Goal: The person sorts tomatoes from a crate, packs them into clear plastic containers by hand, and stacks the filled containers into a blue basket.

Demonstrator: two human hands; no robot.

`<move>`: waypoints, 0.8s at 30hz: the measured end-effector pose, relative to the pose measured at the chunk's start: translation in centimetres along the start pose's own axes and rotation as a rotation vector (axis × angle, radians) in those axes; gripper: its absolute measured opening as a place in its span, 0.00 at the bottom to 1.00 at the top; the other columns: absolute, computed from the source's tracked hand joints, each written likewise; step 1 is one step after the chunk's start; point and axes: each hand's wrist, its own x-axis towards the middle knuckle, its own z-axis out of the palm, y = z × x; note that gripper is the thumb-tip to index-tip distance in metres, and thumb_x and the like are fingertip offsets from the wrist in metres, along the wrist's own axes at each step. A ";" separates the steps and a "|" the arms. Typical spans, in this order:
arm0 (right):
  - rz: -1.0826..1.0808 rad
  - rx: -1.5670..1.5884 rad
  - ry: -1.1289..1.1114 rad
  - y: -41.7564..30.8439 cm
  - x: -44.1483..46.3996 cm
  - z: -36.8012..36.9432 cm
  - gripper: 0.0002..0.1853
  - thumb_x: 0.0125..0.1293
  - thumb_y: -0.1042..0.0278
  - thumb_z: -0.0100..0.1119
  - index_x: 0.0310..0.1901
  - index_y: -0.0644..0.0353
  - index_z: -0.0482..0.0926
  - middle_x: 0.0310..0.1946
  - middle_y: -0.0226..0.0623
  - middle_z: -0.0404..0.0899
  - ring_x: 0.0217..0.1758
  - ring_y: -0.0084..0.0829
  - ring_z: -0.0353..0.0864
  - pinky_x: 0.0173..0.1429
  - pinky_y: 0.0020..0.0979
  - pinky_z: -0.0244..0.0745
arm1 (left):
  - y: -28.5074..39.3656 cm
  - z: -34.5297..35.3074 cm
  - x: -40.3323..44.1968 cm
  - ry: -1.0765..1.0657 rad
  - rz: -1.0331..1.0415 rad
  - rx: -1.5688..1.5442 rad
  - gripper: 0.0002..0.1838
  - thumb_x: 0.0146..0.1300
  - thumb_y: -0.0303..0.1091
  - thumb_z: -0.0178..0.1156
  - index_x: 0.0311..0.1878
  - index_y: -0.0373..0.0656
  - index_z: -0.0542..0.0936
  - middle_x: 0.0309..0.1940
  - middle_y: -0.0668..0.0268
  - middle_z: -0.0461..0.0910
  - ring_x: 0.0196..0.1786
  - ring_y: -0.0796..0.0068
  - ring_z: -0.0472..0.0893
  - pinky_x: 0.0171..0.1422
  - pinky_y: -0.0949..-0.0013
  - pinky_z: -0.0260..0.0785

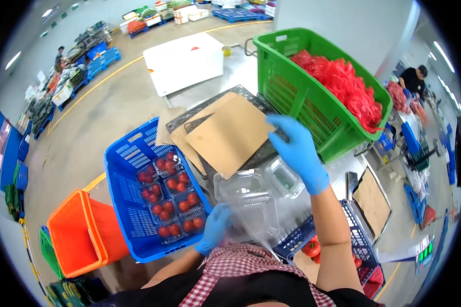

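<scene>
My left hand, in a blue glove, is at the left edge of a clear plastic clamshell box on the steel table; its fingers are blurred. My right hand, also gloved in blue, is raised with its fingers apart beside a brown cardboard sheet, holding nothing. Below it lies another clear box. Clear boxes packed with tomatoes stand in rows inside the blue crate on the left.
A green crate of red net bags stands at the right back, near a white foam box. Orange bins stand at the left. Loose tomatoes lie in a dark blue crate near my right forearm. A person works far right.
</scene>
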 end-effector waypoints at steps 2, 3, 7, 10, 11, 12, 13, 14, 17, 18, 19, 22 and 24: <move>-0.076 -0.030 0.032 4.6 -6.1 -1.5 0.17 0.59 0.73 0.58 0.52 0.62 0.77 0.44 0.40 0.80 0.46 0.35 0.80 0.52 0.29 0.73 | -0.4 0.3 1.0 -0.063 -0.009 0.038 0.16 0.69 0.36 0.53 0.56 0.42 0.71 0.43 0.66 0.78 0.37 0.74 0.80 0.41 0.73 0.72; 0.064 -0.009 0.055 5.8 -9.7 -2.7 0.18 0.59 0.73 0.58 0.52 0.62 0.77 0.44 0.39 0.80 0.46 0.32 0.80 0.53 0.29 0.73 | -1.6 0.1 1.8 -0.031 0.025 0.053 0.16 0.69 0.35 0.53 0.57 0.42 0.71 0.43 0.65 0.78 0.37 0.72 0.80 0.41 0.73 0.72; 0.620 -0.046 0.256 12.1 -25.8 -9.2 0.17 0.61 0.71 0.58 0.53 0.62 0.78 0.40 0.39 0.82 0.43 0.24 0.79 0.51 0.29 0.74 | -1.3 0.5 2.9 -0.164 -0.005 -0.230 0.13 0.69 0.29 0.51 0.56 0.40 0.72 0.39 0.67 0.77 0.35 0.75 0.77 0.39 0.75 0.72; 0.797 -0.243 0.405 12.9 -37.4 -13.3 0.17 0.57 0.67 0.62 0.49 0.59 0.80 0.36 0.41 0.83 0.39 0.30 0.81 0.46 0.29 0.75 | -0.4 2.1 2.7 -0.062 0.010 -0.037 0.17 0.68 0.30 0.52 0.58 0.41 0.69 0.47 0.60 0.75 0.44 0.68 0.77 0.48 0.66 0.73; 0.929 -0.293 0.282 12.0 -40.3 -13.6 0.18 0.58 0.69 0.62 0.51 0.60 0.79 0.41 0.42 0.82 0.44 0.30 0.80 0.51 0.30 0.74 | -1.8 0.6 3.6 -0.123 0.060 0.073 0.18 0.67 0.31 0.53 0.59 0.40 0.69 0.48 0.60 0.76 0.45 0.66 0.78 0.50 0.64 0.73; 1.034 -0.335 0.150 11.3 -41.8 -13.6 0.19 0.58 0.72 0.61 0.53 0.60 0.78 0.46 0.43 0.81 0.50 0.31 0.79 0.56 0.31 0.72 | -1.0 2.2 2.9 -0.037 0.024 0.083 0.18 0.68 0.31 0.53 0.59 0.39 0.69 0.49 0.60 0.77 0.46 0.66 0.79 0.51 0.64 0.73; 0.975 -0.289 0.061 10.7 -43.3 -12.6 0.24 0.56 0.72 0.63 0.57 0.58 0.75 0.50 0.45 0.78 0.53 0.35 0.78 0.58 0.33 0.72 | -0.6 2.9 2.7 -0.041 0.002 0.119 0.18 0.68 0.32 0.54 0.59 0.39 0.69 0.49 0.60 0.77 0.47 0.65 0.79 0.51 0.64 0.73; 0.901 -0.237 -0.026 10.7 -44.2 -11.4 0.29 0.53 0.73 0.64 0.60 0.56 0.72 0.54 0.47 0.75 0.57 0.39 0.76 0.59 0.35 0.71 | -0.4 3.7 2.6 -0.040 -0.007 0.155 0.19 0.68 0.33 0.54 0.59 0.39 0.69 0.50 0.60 0.77 0.48 0.65 0.79 0.52 0.65 0.73; 0.658 -0.525 -0.110 11.2 -43.2 -8.1 0.39 0.46 0.70 0.67 0.64 0.54 0.64 0.59 0.50 0.67 0.58 0.49 0.71 0.57 0.40 0.70 | 0.0 7.6 1.3 -0.061 0.008 0.239 0.20 0.68 0.35 0.55 0.60 0.39 0.69 0.48 0.59 0.78 0.48 0.64 0.79 0.52 0.64 0.73; 0.606 -0.617 -0.130 12.1 -42.9 -7.2 0.42 0.45 0.70 0.67 0.65 0.55 0.62 0.59 0.50 0.65 0.58 0.51 0.70 0.57 0.40 0.70 | -0.1 8.7 1.0 -0.075 -0.008 0.260 0.21 0.68 0.37 0.54 0.61 0.40 0.68 0.50 0.58 0.76 0.49 0.64 0.79 0.54 0.64 0.71; 0.681 -0.638 -0.137 13.2 -42.4 -5.7 0.41 0.44 0.70 0.67 0.64 0.58 0.62 0.57 0.50 0.67 0.57 0.51 0.71 0.56 0.41 0.71 | 0.0 9.3 1.0 -0.090 -0.029 0.279 0.21 0.69 0.38 0.53 0.62 0.41 0.68 0.53 0.57 0.75 0.51 0.64 0.78 0.56 0.63 0.70; 0.817 -0.552 -0.013 16.4 -43.7 -2.6 0.39 0.43 0.70 0.67 0.60 0.62 0.63 0.49 0.51 0.71 0.49 0.52 0.74 0.53 0.43 0.72 | -0.4 11.5 -0.2 -0.167 -0.012 0.316 0.22 0.69 0.40 0.51 0.63 0.42 0.67 0.55 0.56 0.73 0.52 0.64 0.77 0.57 0.64 0.69; 0.838 -0.440 0.048 17.0 -43.9 -2.7 0.37 0.43 0.71 0.66 0.59 0.62 0.64 0.46 0.51 0.73 0.48 0.52 0.75 0.52 0.43 0.72 | -0.9 12.3 -0.9 -0.185 0.009 0.312 0.21 0.69 0.40 0.51 0.62 0.41 0.68 0.54 0.56 0.73 0.51 0.64 0.77 0.57 0.65 0.69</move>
